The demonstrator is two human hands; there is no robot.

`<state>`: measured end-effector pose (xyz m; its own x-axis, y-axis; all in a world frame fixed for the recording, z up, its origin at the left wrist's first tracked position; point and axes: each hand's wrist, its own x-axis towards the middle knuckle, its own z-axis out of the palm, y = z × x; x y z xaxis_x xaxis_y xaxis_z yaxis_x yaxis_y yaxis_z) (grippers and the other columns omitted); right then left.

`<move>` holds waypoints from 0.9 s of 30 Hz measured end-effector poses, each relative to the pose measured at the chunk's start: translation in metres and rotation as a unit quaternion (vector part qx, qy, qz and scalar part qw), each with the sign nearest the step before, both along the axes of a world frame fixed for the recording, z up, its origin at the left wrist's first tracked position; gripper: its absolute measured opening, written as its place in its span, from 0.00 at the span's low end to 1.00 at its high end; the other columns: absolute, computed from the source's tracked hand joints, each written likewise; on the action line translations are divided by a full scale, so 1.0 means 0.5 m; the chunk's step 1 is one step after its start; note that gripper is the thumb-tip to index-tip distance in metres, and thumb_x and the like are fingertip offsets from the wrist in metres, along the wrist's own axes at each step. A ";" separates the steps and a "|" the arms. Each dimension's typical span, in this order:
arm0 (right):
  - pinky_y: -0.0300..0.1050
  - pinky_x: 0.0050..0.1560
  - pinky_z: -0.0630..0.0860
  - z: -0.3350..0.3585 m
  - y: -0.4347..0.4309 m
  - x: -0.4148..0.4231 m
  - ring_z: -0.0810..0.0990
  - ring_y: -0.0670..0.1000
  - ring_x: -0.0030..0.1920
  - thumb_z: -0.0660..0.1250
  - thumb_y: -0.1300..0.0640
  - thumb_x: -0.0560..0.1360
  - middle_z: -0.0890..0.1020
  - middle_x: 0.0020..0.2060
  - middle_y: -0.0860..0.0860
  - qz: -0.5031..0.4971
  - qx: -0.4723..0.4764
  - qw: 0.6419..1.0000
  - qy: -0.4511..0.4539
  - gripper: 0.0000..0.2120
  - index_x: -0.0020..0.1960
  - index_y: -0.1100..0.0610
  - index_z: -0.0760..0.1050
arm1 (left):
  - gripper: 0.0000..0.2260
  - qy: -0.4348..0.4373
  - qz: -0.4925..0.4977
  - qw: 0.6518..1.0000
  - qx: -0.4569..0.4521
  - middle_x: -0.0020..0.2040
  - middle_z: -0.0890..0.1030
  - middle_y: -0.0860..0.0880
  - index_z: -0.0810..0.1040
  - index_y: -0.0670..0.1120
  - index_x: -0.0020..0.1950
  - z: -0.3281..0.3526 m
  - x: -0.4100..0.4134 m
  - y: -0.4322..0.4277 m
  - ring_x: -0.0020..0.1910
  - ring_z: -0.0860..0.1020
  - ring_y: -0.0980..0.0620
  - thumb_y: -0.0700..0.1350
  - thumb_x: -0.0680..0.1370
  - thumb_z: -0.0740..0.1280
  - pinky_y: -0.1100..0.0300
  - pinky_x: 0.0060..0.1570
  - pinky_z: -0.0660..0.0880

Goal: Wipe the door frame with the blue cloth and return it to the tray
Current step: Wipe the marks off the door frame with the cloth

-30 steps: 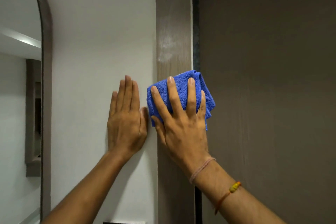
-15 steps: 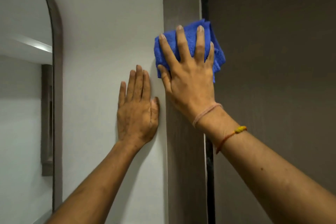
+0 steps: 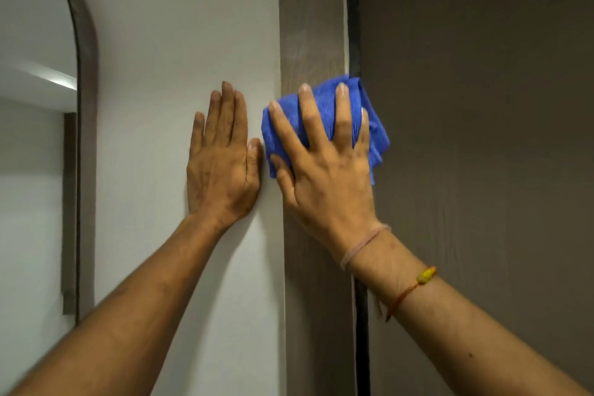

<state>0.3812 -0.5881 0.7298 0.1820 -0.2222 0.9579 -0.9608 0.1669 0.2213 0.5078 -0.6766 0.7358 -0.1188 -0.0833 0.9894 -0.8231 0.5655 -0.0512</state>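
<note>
The brown wooden door frame [image 3: 313, 26] runs upright through the middle of the view. My right hand [image 3: 324, 177] presses the folded blue cloth [image 3: 374, 135] flat against the frame, fingers spread over it; the cloth sticks out past the frame's right edge. My left hand [image 3: 221, 164] lies flat and open on the white wall [image 3: 180, 42] just left of the frame, its thumb almost touching the cloth. The tray is not in view.
A dark brown door [image 3: 475, 138] fills the right side, with a thin dark gap [image 3: 353, 10] between it and the frame. An arched mirror [image 3: 35, 106] with a brown rim hangs on the wall at the far left.
My right hand slid the cloth up the frame, then back down to about the level of my left hand. The left hand stayed flat on the wall.
</note>
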 end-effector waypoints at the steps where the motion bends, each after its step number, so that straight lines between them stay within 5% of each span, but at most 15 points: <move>1: 0.70 0.71 0.49 0.028 -0.001 0.000 0.50 0.67 0.75 0.53 0.41 0.78 0.57 0.76 0.57 0.007 -0.002 1.000 -0.004 0.29 0.76 0.48 0.53 | 0.27 0.001 0.002 1.000 -0.003 0.78 0.45 0.44 0.42 0.44 0.76 0.000 -0.001 0.000 0.77 0.43 0.51 0.50 0.79 0.45 0.51 0.76 0.42; 6: 0.71 0.71 0.47 0.148 -0.010 0.011 0.46 0.66 0.75 0.52 0.42 0.79 0.54 0.77 0.56 0.010 -0.020 0.999 -0.026 0.28 0.76 0.48 0.51 | 0.27 0.007 0.010 1.000 -0.007 0.78 0.45 0.45 0.42 0.45 0.76 -0.001 -0.002 -0.003 0.77 0.42 0.51 0.50 0.79 0.46 0.51 0.76 0.43; 14: 0.69 0.70 0.56 -0.081 0.010 -0.009 0.57 0.67 0.74 0.54 0.42 0.75 0.63 0.74 0.57 -0.006 -0.010 1.000 0.014 0.30 0.75 0.49 0.56 | 0.27 0.003 0.008 1.000 0.005 0.78 0.46 0.44 0.43 0.44 0.76 -0.008 0.002 0.000 0.77 0.43 0.51 0.50 0.79 0.45 0.49 0.76 0.44; 22: 0.71 0.71 0.49 0.098 -0.004 0.008 0.49 0.67 0.75 0.53 0.42 0.78 0.57 0.76 0.57 -0.002 -0.006 1.000 -0.009 0.29 0.76 0.48 0.52 | 0.27 0.012 0.016 1.000 0.011 0.78 0.45 0.45 0.42 0.45 0.76 -0.022 0.001 0.004 0.77 0.42 0.51 0.50 0.79 0.45 0.49 0.76 0.43; 27: 0.70 0.71 0.54 0.010 -0.001 -0.006 0.54 0.68 0.74 0.53 0.42 0.77 0.61 0.75 0.58 0.008 -0.034 0.999 0.007 0.29 0.75 0.50 0.56 | 0.27 0.005 0.014 1.000 0.009 0.78 0.45 0.45 0.43 0.45 0.76 -0.023 0.004 0.003 0.77 0.42 0.51 0.51 0.79 0.44 0.50 0.76 0.43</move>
